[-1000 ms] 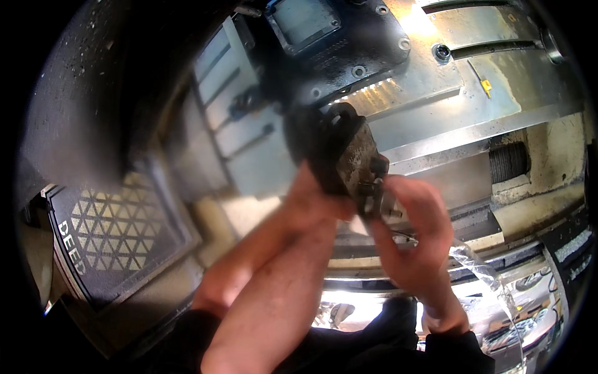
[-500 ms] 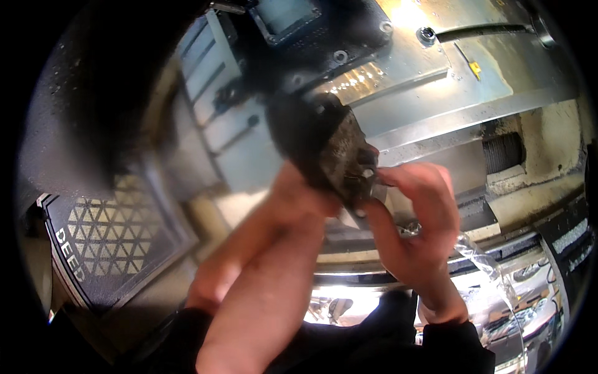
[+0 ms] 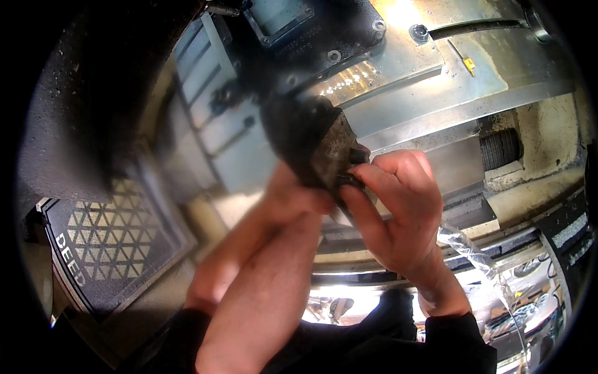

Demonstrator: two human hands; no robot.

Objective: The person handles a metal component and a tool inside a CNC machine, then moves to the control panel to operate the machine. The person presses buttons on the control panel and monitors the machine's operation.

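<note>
1. Both hands are up at a dark, grimy metal block (image 3: 314,146) held mid-frame, in front of the grey machine housing (image 3: 398,87) that fills the far side.
2. Left hand (image 3: 293,196) sits under and behind the block; its fingers are mostly hidden, so I cannot tell how firmly they close on it.
3. Right hand (image 3: 395,215) comes in from the right, fingers (image 3: 374,177) curled and pinching at the block's near right edge, thumb below. Looks like a fingertip hold, not a full grasp.
4. Risk: the block looks oily and rough. A pinch on a greasy edge could slip, and the piece would fall toward the ledges (image 3: 473,218) below.
5. Risk: sharp or burred corners could nick the bare fingertips if the block twists.
6. Risk: metal shavings (image 3: 479,255) curl just right of the right wrist; a dropped elbow or sleeve could snag them.
7. The patterned floor mat (image 3: 118,237) lies well apart, lower left.
8. The block is blurred; surface detail is uncertain.
</note>
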